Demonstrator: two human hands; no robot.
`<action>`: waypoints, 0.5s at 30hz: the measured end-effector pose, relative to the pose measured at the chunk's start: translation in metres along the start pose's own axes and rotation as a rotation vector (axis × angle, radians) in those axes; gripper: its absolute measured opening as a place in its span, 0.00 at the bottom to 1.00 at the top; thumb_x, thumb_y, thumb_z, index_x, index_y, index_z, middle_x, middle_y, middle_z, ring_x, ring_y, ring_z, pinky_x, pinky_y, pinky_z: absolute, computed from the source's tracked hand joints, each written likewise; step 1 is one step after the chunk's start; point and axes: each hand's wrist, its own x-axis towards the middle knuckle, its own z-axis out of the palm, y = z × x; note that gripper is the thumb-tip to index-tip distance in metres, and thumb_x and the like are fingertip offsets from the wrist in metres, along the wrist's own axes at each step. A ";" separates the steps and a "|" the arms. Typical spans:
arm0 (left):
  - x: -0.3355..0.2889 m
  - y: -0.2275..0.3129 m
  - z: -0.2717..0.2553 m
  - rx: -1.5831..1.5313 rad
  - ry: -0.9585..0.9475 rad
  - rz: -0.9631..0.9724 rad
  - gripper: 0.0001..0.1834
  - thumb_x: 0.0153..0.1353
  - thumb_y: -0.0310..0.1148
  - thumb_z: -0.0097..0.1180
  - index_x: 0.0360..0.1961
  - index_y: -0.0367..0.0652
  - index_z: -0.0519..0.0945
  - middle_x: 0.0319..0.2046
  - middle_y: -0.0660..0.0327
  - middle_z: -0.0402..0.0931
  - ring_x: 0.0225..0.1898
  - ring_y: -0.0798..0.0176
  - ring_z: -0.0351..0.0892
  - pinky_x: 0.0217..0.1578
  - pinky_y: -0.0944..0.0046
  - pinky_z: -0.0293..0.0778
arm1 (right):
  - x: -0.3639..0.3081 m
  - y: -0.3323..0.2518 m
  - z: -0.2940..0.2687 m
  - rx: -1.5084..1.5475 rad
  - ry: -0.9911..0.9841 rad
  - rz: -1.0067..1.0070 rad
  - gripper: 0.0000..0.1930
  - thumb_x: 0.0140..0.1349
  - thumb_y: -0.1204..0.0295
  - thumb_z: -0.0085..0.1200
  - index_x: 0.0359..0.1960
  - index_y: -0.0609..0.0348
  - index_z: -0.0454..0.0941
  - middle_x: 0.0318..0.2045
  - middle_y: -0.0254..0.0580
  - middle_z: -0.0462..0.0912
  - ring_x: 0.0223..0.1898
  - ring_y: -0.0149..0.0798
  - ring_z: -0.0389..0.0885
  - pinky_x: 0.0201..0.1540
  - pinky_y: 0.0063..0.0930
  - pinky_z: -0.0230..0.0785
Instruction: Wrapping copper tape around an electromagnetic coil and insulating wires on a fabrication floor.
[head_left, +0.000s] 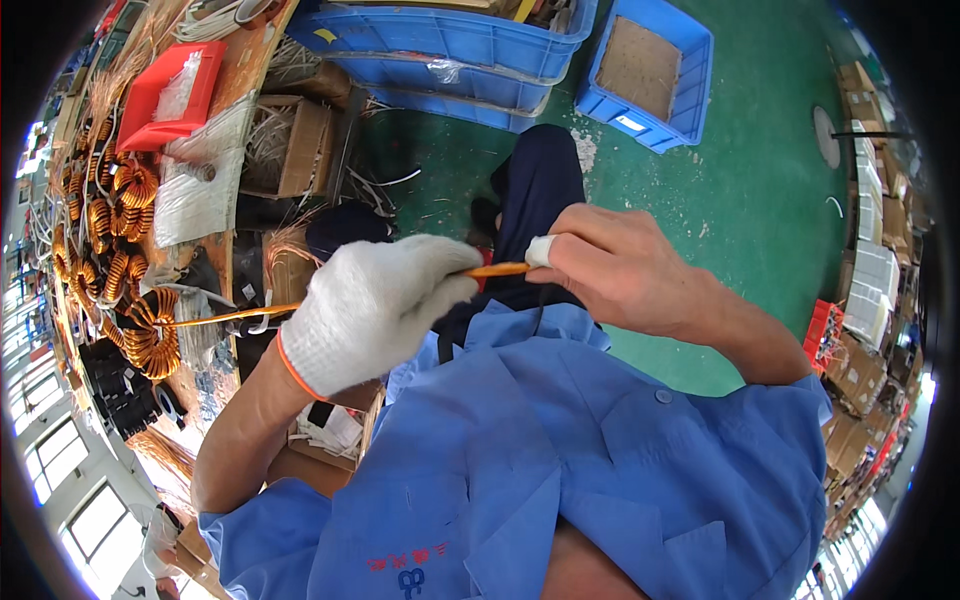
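In front of my body, a copper-coloured wire bundle (500,269) is stretched between my two hands. My left hand (370,305), in a white knit glove with an orange cuff edge, is closed around it. My right hand (630,265) is bare apart from a white wrap on one fingertip, and pinches the bundle's right end. Leftward from the glove, the wire runs to a copper-wound ring coil (152,340) on the bench. My fingers hide the bundle's tip.
Several more ring coils (133,187) crowd the wooden bench (250,60) at left, beside a red bin (145,105) of white pieces. Underneath is a cardboard box (305,148). Stacked blue crates (440,50) and a blue bin (690,85) occupy the far floor.
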 end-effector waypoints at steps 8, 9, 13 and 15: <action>0.026 0.013 0.017 0.137 0.038 0.209 0.08 0.63 0.26 0.68 0.43 0.39 0.87 0.34 0.49 0.84 0.31 0.48 0.87 0.31 0.57 0.79 | -0.018 0.008 0.002 0.305 -0.080 0.292 0.10 0.65 0.73 0.69 0.38 0.66 0.80 0.29 0.42 0.78 0.27 0.43 0.80 0.27 0.34 0.72; 0.025 0.013 0.018 0.043 0.041 0.183 0.07 0.63 0.26 0.67 0.42 0.38 0.88 0.34 0.49 0.85 0.30 0.48 0.87 0.31 0.58 0.79 | -0.018 0.006 0.000 0.137 -0.003 0.178 0.10 0.67 0.72 0.67 0.38 0.66 0.80 0.28 0.42 0.78 0.26 0.45 0.80 0.28 0.36 0.72; 0.029 0.025 0.007 -0.268 -0.180 -0.196 0.06 0.65 0.26 0.65 0.39 0.35 0.88 0.30 0.48 0.84 0.28 0.47 0.84 0.30 0.58 0.78 | -0.028 0.003 -0.007 -0.255 0.094 -0.130 0.09 0.68 0.71 0.67 0.41 0.63 0.82 0.26 0.42 0.77 0.26 0.45 0.81 0.28 0.38 0.73; 0.028 0.028 0.011 -0.177 -0.125 -0.119 0.08 0.64 0.28 0.68 0.43 0.39 0.87 0.31 0.50 0.83 0.27 0.47 0.84 0.30 0.58 0.78 | -0.034 0.005 -0.007 -0.139 0.032 -0.090 0.09 0.67 0.72 0.68 0.43 0.62 0.83 0.26 0.42 0.76 0.26 0.44 0.80 0.27 0.36 0.72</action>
